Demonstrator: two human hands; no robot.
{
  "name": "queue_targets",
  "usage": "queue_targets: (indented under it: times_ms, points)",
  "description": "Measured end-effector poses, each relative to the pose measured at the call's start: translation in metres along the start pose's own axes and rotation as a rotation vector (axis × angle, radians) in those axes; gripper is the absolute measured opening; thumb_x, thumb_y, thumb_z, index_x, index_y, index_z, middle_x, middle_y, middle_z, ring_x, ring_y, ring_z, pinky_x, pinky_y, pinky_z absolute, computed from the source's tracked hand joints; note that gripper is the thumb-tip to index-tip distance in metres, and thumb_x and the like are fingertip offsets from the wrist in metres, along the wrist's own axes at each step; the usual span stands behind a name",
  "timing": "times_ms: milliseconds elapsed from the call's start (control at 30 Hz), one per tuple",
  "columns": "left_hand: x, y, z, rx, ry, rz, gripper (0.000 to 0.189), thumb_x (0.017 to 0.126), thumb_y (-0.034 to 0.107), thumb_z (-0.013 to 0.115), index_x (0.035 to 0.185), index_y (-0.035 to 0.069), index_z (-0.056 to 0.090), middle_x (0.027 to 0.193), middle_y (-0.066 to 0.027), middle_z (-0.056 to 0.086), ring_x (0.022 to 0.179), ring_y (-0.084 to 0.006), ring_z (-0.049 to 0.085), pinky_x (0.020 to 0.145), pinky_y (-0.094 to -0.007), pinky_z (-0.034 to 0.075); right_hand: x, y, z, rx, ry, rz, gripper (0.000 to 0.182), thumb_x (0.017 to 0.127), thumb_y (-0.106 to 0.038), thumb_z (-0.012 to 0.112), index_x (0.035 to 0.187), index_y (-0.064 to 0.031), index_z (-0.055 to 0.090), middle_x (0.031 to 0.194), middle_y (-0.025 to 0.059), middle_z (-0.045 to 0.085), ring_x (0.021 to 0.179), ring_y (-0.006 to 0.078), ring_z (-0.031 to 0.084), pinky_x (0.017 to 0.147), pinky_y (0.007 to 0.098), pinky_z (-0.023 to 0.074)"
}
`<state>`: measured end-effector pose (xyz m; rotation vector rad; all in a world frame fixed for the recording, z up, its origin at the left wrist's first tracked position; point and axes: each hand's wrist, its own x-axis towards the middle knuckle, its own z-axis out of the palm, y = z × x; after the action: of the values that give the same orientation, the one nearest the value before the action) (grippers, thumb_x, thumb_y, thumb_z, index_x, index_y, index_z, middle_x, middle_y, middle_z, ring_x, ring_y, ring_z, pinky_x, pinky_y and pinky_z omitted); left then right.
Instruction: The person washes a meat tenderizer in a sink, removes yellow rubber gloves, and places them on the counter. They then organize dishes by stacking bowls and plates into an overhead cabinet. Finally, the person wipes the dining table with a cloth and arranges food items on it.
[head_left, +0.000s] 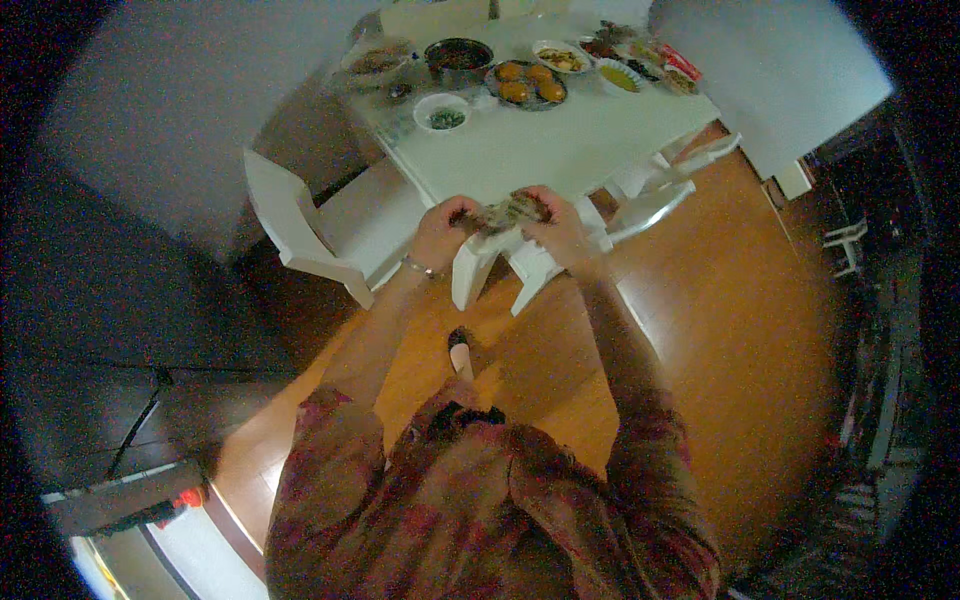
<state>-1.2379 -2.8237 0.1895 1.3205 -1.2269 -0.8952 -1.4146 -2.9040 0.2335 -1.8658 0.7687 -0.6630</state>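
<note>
My left hand (448, 229) and my right hand (551, 225) are close together at the near end of a white table (555, 154). Between them they hold a crumpled, greyish-green cloth-like thing (499, 216), too blurred to name more exactly. The fingers of both hands curl around its ends. Below the held thing, a white chair (466, 281) with splayed legs shows against the wooden floor. A bracelet (421, 266) circles my left wrist.
Across the table's far part stand a dark pot (458, 56), a plate of round orange-brown food (531, 84), a white bowl with greens (442, 114) and several other dishes. White chairs flank the table at left (300, 214) and right (652, 210). Wooden floor (735, 322) extends right.
</note>
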Motion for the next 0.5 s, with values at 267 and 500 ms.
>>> queue_targets:
  times_ms: [267,500]
  points:
    - [0.091,-0.088,0.025,0.449,0.214,-0.282,0.026,0.068,0.015,0.06,0.09,0.002,0.055,0.084,-0.0121,0.058,0.076,-0.0229,0.056,0.068,-0.0301,0.044,0.109,0.121,-0.015,-0.509,-0.091,0.004,0.041,0.063,-0.012,0.064,0.101,-0.0057,0.052,0.094,0.015,0.051,0.085,0.0268,0.051,0.075,0.0337,0.0415]
    - [0.121,-0.129,0.023,0.445,0.607,-0.339,0.033,0.069,0.017,0.062,0.097,0.004,0.05,0.079,-0.0112,0.054,0.075,-0.0208,0.054,0.067,-0.0304,0.044,0.145,0.133,0.018,-0.728,-0.017,-0.336,0.051,0.069,-0.02,0.056,0.115,-0.006,0.04,0.117,0.0204,0.037,0.108,0.0365,0.034,0.091,0.0451,0.0272]
